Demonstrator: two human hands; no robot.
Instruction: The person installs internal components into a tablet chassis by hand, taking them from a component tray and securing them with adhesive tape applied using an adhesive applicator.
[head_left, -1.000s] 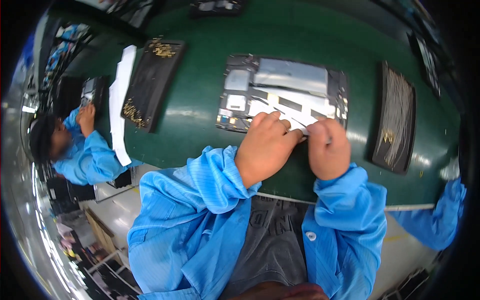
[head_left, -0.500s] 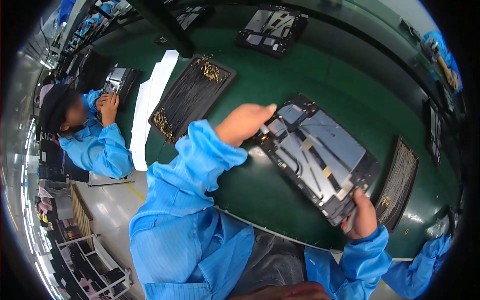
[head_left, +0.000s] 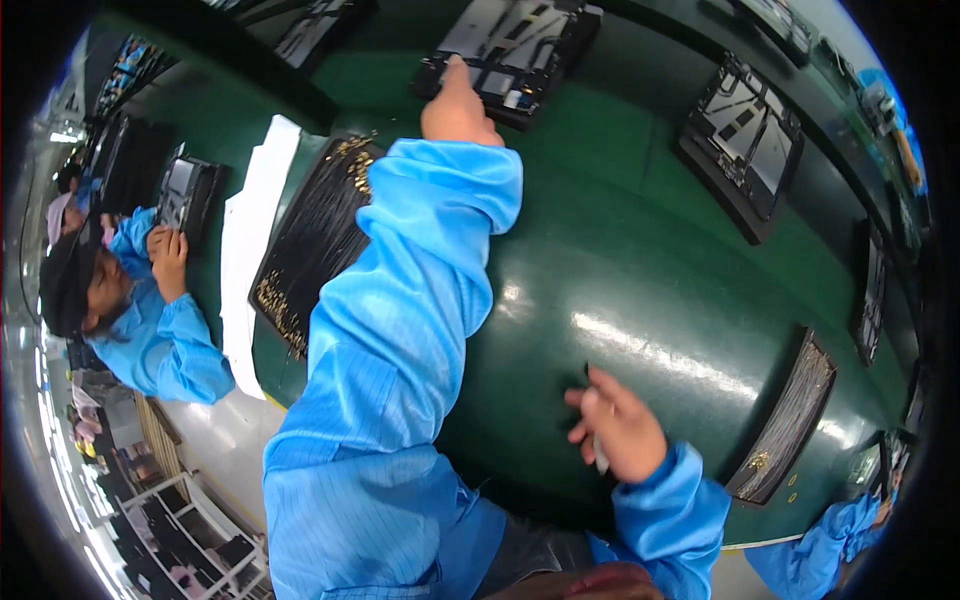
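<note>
My left hand [head_left: 460, 110] reaches far forward to an opened tablet-like device [head_left: 512, 45] in a black tray. One digit lies on top of its near left corner; the other fingers are curled at the edge, partly hidden. My right hand [head_left: 625, 432] hovers over the near part of the green table, fingers half curled around a small pale, slim thing [head_left: 600, 455] that I cannot make out. A second opened device [head_left: 745, 135], with silver panels and dark ribbon cables, lies in its own black tray at the back right.
Black trays of thin cables with gold ends stand left [head_left: 320, 230] and right [head_left: 785, 420]. White sheets [head_left: 245, 270] lie beside the left tray. A dark post [head_left: 230, 70] rises at the back left. A co-worker [head_left: 150, 310] sits left; another blue sleeve [head_left: 815, 540] shows at right.
The device I held in both hands now lies at the back right, out of my hands. My left hand has moved forward to another device; my right hand has drawn back to the left.
</note>
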